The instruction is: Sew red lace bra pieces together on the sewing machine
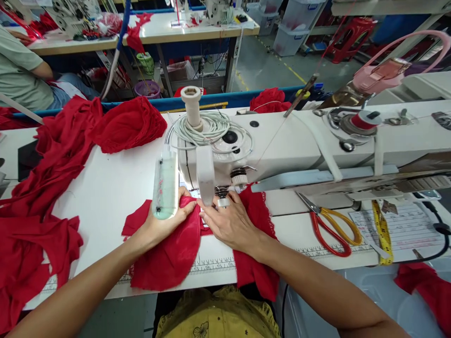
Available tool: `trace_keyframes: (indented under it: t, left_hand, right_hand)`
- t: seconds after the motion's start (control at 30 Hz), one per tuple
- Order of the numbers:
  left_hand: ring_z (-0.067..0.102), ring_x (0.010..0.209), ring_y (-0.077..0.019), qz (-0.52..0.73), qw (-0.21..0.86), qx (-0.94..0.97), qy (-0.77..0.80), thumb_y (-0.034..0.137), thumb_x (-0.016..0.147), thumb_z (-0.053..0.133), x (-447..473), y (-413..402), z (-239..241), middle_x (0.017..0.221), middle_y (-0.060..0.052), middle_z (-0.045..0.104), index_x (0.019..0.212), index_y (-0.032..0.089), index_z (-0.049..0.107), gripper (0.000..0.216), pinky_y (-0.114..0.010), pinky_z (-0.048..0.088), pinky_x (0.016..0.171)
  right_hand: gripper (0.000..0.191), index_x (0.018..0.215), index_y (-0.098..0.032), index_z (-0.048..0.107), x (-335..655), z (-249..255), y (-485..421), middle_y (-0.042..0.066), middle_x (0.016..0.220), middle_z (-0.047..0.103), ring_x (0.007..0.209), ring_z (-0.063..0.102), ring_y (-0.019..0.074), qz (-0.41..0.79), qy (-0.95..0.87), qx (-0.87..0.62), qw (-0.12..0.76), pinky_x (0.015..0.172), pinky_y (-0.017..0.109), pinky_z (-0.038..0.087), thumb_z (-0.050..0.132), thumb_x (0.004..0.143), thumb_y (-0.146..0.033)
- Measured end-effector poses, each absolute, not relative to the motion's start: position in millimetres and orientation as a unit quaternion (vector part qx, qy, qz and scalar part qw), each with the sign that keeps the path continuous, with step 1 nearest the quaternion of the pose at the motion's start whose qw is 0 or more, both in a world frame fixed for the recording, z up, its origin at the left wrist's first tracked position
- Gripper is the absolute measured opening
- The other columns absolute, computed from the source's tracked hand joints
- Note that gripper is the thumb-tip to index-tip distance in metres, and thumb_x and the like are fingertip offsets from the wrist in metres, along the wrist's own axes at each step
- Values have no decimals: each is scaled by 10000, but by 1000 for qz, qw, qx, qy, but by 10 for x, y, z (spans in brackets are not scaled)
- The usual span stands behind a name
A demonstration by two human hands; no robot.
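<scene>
Red fabric pieces (165, 263) lie under the head of a white sewing machine (225, 159). My left hand (167, 223) grips the curved edge of one piece between thumb and fingers, just left of the needle area. A pale green translucent plate (165, 185) covers part of this hand. My right hand (232, 223) is closed on the fabric at the needle area, its thumb and forefinger close to my left thumb. The machine head hides some of its fingertips. Another part of the red fabric (259, 216) runs beneath my right wrist and hangs over the front edge.
Red cloth (63, 145) is heaped at left. Scissors (331, 227) with red and yellow handles and a tape measure (382, 234) lie at right. Coiled cord (211, 129) rests on the machine. A person in a green shirt (21, 70) sits at the back left.
</scene>
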State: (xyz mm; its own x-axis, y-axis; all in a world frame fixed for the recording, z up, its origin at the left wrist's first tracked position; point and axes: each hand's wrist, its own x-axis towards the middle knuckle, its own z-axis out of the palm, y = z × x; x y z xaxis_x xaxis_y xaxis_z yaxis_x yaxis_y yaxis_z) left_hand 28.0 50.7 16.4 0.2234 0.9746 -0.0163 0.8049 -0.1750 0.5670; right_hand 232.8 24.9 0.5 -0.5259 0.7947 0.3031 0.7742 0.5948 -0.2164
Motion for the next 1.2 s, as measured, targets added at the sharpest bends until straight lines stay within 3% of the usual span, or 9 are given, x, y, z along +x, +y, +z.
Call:
trace_keyframes:
  t: [0.07,0.17,0.3,0.4,0.5,0.73,1.2]
  left_hand:
    - [659,936,-278,152,123,820,538,322,964,521,299,392,181,853,-63,722,996,199,675,200,-393,467,826]
    - [602,1186,-314,136,3,888,439,210,1009,446,303,183,170,1154,-116,729,1299,164,589,327,-492,396,999]
    - [538,1297,-325,142,-29,898,415,248,1016,472,268,59,106,1328,-109,661,1354,189,568,356,-605,257,1121]
    - [532,1300,-343,139,-38,899,413,250,1010,487,262,110,59,1308,-111,672,1330,202,602,344,-619,292,1099]
    - [574,1234,-353,139,-37,896,419,259,1007,494,277,184,27,1238,-121,705,1346,203,599,359,-628,338,1059]
    - [652,1053,-330,143,-18,891,430,273,1006,482,300,254,11,1153,-130,728,1352,216,607,373,-689,317,1045]
    - [657,1045,-340,163,7,892,421,272,970,489,276,344,-38,1097,-104,735,1344,269,609,393,-796,241,1065]
  right_hand:
    - [354,1282,-174,635,2323,-8,257,128,1000,660,949,530,261,26,-874,-449,182,940,444,330,454,1022,-331]
    - [343,1283,-178,639,2325,-28,257,114,984,662,932,532,252,15,-875,-446,187,966,447,323,472,1010,-300]
    - [300,1228,-186,672,2350,-40,258,81,881,649,887,517,238,-10,-866,-446,224,939,426,340,504,990,-260]
    - [207,877,-190,723,2397,-32,279,63,812,623,850,509,219,-46,-850,-449,271,884,393,354,537,965,-215]
    - [286,659,-191,622,2450,-17,311,39,730,576,784,510,196,-73,-830,-464,301,784,354,350,543,932,-164]
    - [187,706,-191,593,2509,-8,344,3,726,539,623,457,145,-51,-812,-489,314,656,308,310,556,871,-110]
    - [165,740,-197,598,2508,-36,354,-2,714,538,596,466,135,-36,-811,-491,317,646,298,300,534,867,-114]
